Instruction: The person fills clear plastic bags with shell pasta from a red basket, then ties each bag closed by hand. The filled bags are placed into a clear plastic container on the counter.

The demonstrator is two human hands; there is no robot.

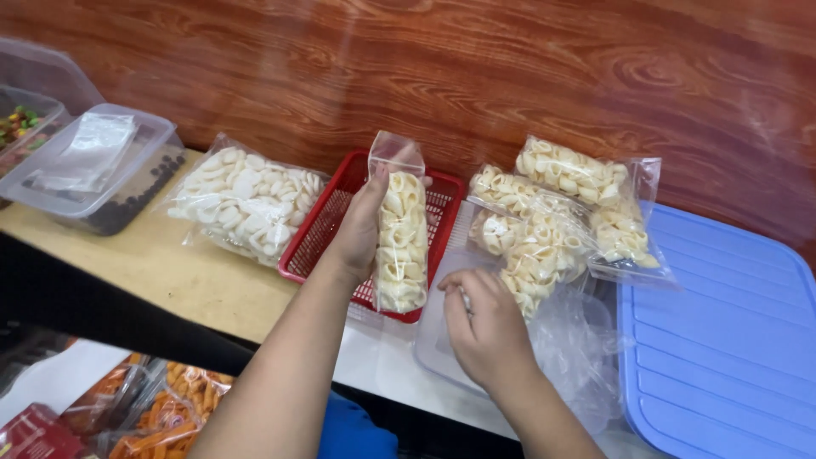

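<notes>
Left hand (361, 228) held a narrow clear bag of pale shell-shaped crackers (401, 242) upright over the red basket (327, 225), fingers wrapped round its side, thumb behind. Upright made sense: top of the bag looked unsealed, so the crackers stayed down in it.

Right hand (486, 327) sat lower, near the front edge of the bench, fingers curled in and pressed together on something small. Maybe a thin pale piece between them, I couldn't tell what. It rested over a clear plastic lid or tray (435, 340), with loose empty bags (578, 357) just beside it, close for grabbing.

Filled bags (552, 217) of the same crackers were piled just past my right hand, toward the wood-grain wall (510, 76), out of the working space. Bigger bag of flat white crackers (242, 200) lay left of the basket, touching it or nearly. Blue lid (731, 340) lay flat at the right end, cut off by the frame. Clear tub (93, 170) with dark bits inside and a plastic sleeve on its lid sat at the far left corner; another tub behind it was mostly cut off, only colourful bits showing.

Orange snack packs (166, 412) below the front edge were half hidden by my arm.
</notes>
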